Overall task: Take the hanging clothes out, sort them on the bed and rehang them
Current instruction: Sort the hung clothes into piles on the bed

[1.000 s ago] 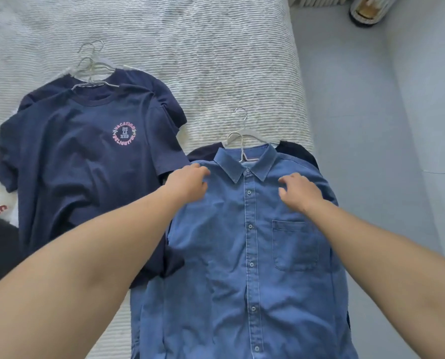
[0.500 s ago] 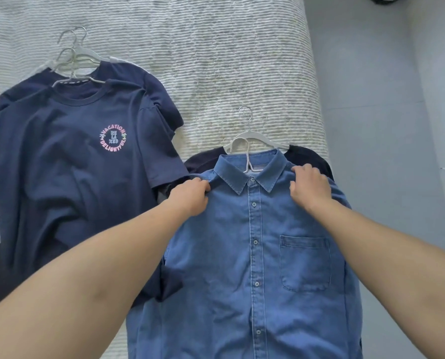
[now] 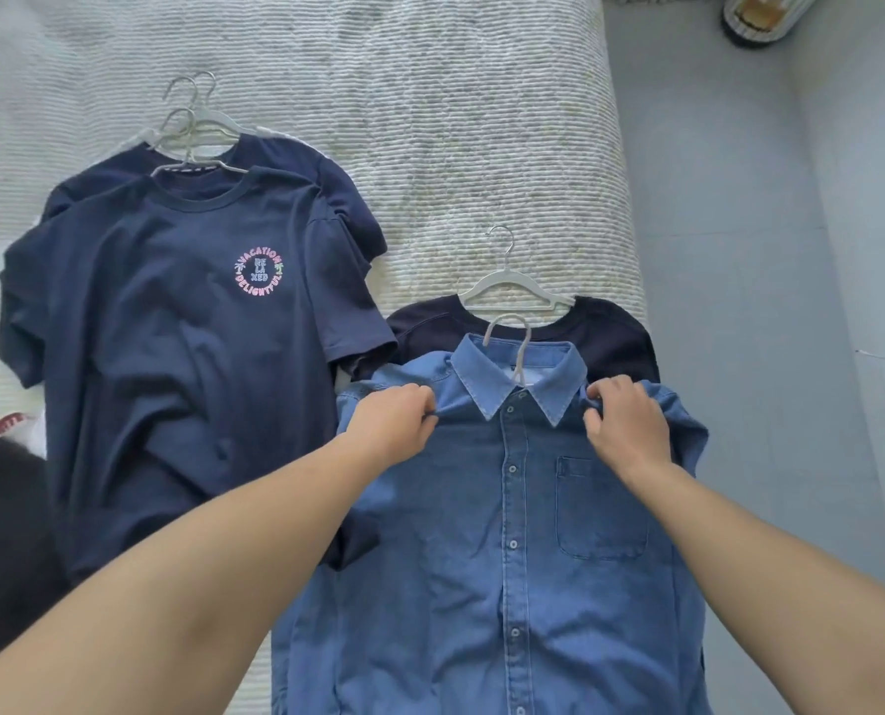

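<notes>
Head view: left hand (image 3: pixel 396 423) and right hand (image 3: pixel 623 420), fingers curled, each pinch a shoulder of the denim shirt (image 3: pixel 507 534), which lies on the bed (image 3: pixel 430 95) between them, its hanger (image 3: pixel 512 348) just beyond. Risk: uneven pulling could slip a shoulder off the hanger, or drag the dark garment (image 3: pixel 610 332) underneath askew.

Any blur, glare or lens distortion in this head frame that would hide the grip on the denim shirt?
Head view: soft even daylight, no glare; wide-angle bowing at the bed edge; left hand and right hand sharp, pinching the denim shirt shoulders.
</notes>
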